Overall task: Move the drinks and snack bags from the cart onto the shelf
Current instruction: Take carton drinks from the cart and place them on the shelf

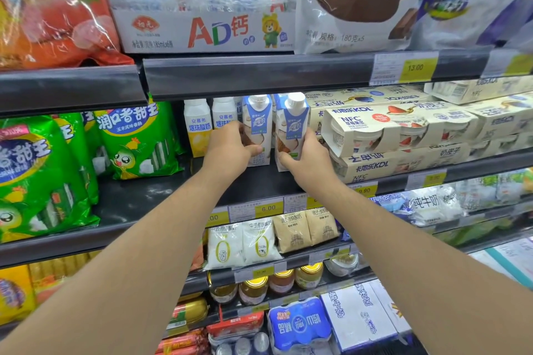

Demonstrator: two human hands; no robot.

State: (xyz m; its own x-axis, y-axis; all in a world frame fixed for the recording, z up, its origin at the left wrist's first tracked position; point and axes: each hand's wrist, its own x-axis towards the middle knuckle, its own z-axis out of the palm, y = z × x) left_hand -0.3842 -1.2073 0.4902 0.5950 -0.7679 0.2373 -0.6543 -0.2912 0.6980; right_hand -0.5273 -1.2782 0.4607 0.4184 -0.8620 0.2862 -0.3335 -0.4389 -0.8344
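Two blue-and-white drink cartons with white caps stand upright side by side on the dark middle shelf (161, 196). My left hand (230, 147) is wrapped around the left carton (257, 121). My right hand (305, 158) grips the lower part of the right carton (292, 124). Both cartons rest on the shelf, just under the upper shelf's rail. The cart is not in view.
Two white-and-yellow yogurt cartons (197, 127) stand just left of my left hand. Green snack bags (135, 138) fill the shelf's left side. Stacked cream yogurt packs (403, 135) crowd the right. Bare shelf lies in front of the cartons. Lower shelves hold bags, jars and milk packs.
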